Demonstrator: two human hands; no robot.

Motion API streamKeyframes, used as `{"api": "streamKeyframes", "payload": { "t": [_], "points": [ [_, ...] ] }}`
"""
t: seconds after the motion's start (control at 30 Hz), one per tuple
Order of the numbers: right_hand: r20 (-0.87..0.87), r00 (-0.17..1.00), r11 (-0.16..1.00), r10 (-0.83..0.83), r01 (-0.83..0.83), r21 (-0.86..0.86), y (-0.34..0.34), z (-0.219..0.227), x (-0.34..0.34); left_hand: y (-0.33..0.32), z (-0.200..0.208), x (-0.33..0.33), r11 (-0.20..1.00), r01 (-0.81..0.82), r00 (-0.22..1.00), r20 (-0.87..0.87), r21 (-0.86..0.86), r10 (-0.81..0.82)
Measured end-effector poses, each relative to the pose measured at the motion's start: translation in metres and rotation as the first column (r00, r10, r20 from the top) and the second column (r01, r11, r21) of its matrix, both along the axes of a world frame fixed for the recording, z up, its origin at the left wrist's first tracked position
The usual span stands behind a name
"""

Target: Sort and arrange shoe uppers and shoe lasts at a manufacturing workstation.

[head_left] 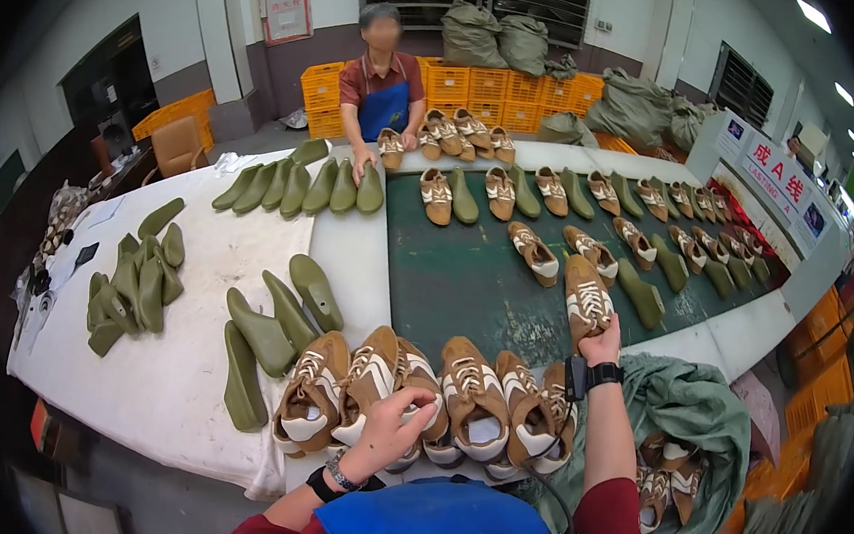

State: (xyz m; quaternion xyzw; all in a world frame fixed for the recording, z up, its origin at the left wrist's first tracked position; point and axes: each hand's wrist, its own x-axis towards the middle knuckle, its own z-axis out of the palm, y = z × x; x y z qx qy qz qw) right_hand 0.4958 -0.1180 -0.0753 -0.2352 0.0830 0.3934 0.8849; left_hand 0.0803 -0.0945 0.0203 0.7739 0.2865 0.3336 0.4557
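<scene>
Just right of the frame's centre, a tan shoe upper with white laces [586,302] stands toe-up on the dark green conveyor belt [456,279], gripped at its lower end by the person's right hand [600,347], whose fingers close around it. A black watch [601,374] sits on that wrist. Lower and to the left, the left hand [389,432] rests with fingers curled over the top of one shoe in a row of tan shoes [437,398] lined up along the near edge of the white table [168,377]; whether it truly grasps that shoe or only presses on it is hard to tell from this angle.

Left of the row, several olive-green shoe lasts [272,330] lie on the white surface, with another heap of lasts [135,284] further left. To the right of the right forearm, a green cloth sack [707,410] holds more tan uppers.

Further up the belt, tan shoes and green lasts alternate in loose pairs [600,230] stretching to the upper right. At the top centre a co-worker in a blue apron [385,98] leans over the far end, one hand on a line of green lasts [303,187]. Behind stand stacked orange crates [481,86] and bulging grey-green sacks [495,36].
</scene>
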Motion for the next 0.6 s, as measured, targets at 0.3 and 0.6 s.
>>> {"api": "streamKeyframes", "payload": {
  "t": [0.3, 0.6],
  "points": [
    [-0.008, 1.0, 1.0, -0.003, 0.003, -0.019, 0.003, 0.002, -0.007, -0.003, 0.002, 0.004, 0.999, 0.013, 1.0, 0.019, -0.051, -0.012],
    [-0.02, 1.0, 0.998, -0.023, 0.021, -0.061, 0.004, 0.006, -0.026, -0.006, 0.004, -0.003, 0.999, 0.029, 1.0, 0.009, -0.034, -0.028]
  ]
}}
